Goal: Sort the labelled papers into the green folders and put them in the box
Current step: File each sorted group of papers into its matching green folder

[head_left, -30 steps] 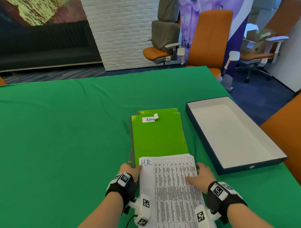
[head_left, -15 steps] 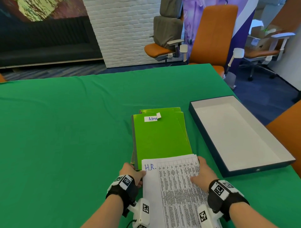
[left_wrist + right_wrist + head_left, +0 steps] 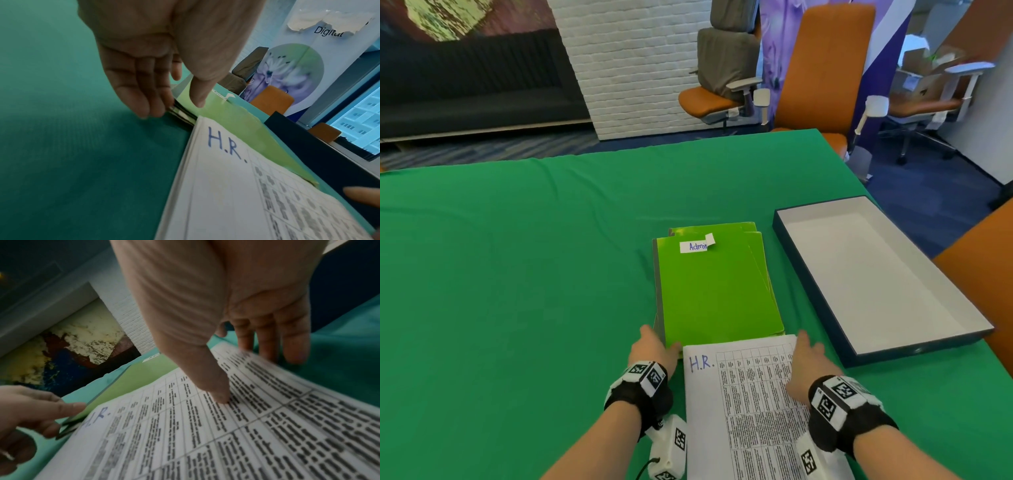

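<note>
A stack of green folders [image 3: 715,284] lies mid-table, the top one labelled "Admin" [image 3: 697,246]. Just nearer, touching its near edge, lies a stack of printed papers marked "H.R." [image 3: 746,404]. My left hand [image 3: 654,347] pinches the folder stack's near-left corner [image 3: 232,116], thumb [image 3: 197,97] on the cover and fingers [image 3: 144,104] at the side edge. My right hand [image 3: 806,363] holds the papers [image 3: 226,434] at their right edge, thumb [image 3: 218,392] on top and fingers [image 3: 267,344] reaching behind that edge. The open dark box [image 3: 808,274] with a white inside stands to the right, holding nothing.
A green cloth [image 3: 517,274] covers the table, with wide bare room to the left and far side. An orange chair [image 3: 825,68] stands at the far edge. Another orange chair back [image 3: 986,260] rises close to the box on the right.
The H.R. papers have slid toward me off the folder's near part. My left hand left the papers' corner and took the folder stack's corner. My right hand stays on the papers' right edge.
</note>
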Demonstrator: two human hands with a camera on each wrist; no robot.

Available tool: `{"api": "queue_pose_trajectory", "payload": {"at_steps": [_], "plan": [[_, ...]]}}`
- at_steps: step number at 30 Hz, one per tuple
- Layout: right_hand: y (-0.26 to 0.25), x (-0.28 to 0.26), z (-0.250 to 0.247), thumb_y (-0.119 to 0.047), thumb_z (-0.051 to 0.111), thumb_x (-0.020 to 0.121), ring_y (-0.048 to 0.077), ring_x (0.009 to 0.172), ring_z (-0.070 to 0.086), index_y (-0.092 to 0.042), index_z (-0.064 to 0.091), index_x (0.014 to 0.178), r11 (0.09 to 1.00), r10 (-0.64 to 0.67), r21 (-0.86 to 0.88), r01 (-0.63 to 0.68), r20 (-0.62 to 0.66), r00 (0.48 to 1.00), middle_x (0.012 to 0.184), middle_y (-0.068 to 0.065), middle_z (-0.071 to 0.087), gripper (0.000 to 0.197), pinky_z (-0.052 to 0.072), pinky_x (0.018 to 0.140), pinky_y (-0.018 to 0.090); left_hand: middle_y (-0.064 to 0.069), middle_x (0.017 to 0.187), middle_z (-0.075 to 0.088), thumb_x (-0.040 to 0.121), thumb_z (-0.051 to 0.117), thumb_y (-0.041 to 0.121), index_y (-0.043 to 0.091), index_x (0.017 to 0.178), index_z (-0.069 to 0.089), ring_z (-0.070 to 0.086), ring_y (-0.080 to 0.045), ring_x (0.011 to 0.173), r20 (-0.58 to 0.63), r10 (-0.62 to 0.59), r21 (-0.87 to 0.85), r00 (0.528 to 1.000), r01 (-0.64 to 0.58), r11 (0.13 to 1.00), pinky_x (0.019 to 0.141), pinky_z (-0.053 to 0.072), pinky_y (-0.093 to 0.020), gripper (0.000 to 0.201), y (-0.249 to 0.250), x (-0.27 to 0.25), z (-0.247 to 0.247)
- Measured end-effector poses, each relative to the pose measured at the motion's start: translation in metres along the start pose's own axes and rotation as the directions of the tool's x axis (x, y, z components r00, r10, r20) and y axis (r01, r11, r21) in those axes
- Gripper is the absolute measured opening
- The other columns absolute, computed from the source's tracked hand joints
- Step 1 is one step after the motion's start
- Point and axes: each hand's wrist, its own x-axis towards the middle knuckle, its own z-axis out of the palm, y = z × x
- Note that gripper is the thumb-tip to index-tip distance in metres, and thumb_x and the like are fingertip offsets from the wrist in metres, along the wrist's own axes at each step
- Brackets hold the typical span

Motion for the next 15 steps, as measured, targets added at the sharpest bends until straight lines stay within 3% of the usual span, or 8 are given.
{"api": "queue_pose_trajectory", "payload": {"at_steps": [3,5,9,15], "plan": [[-0.003,-0.002,0.002,-0.01,0.067,0.071,0.03,0.137,0.024,-0.029,-0.003,0.148,0.98,-0.172,-0.122,0.159,-0.111,0.979,0.152,0.009,0.012,0.106,0.031,0.108,0.046,-0.011,0.101,0.055,0.079,0.07,0.037,0.009,0.107,0.036,0.056,-0.026,0.08,-0.032,-0.051,-0.014,0.998,0.05,0.999,0.061,0.046,-0.032,0.052,0.0,0.007,-0.001],[-0.004,0.002,0.004,-0.011,0.064,0.074,0.026,0.14,0.018,-0.032,0.001,0.149,0.959,-0.266,-0.126,0.255,-0.084,0.96,0.156,-0.001,0.007,0.1,0.025,0.112,0.048,-0.009,0.097,0.053,0.077,0.073,0.036,0.009,0.105,0.036,0.056,-0.025,0.08,-0.004,-0.095,-0.055,0.995,0.094,0.994,0.062,0.049,-0.033,0.054,-0.002,0.011,0.003],[-0.006,0.005,0.003,-0.013,0.06,0.076,0.025,0.14,0.016,-0.029,0.01,0.149,0.954,-0.27,-0.139,0.264,-0.022,0.963,0.155,-0.005,0.008,0.09,0.025,0.113,0.049,-0.009,0.097,0.056,0.066,0.083,0.03,0.013,0.103,0.039,0.063,-0.029,0.082,0.002,-0.161,-0.211,0.987,0.158,0.965,0.074,0.058,-0.041,0.06,-0.007,0.022,0.007],[-0.004,0.012,0.009,-0.011,0.061,0.074,0.024,0.137,0.02,-0.032,0.016,0.146,0.949,-0.305,-0.104,0.299,-0.047,0.951,0.152,-0.006,0.016,0.087,0.028,0.112,0.049,-0.012,0.106,0.063,0.072,0.078,0.016,0.016,0.126,0.043,0.066,-0.031,0.083,-0.068,-0.142,-0.285,0.988,0.117,0.951,0.074,0.058,-0.043,0.065,-0.013,0.032,-0.003]]}}
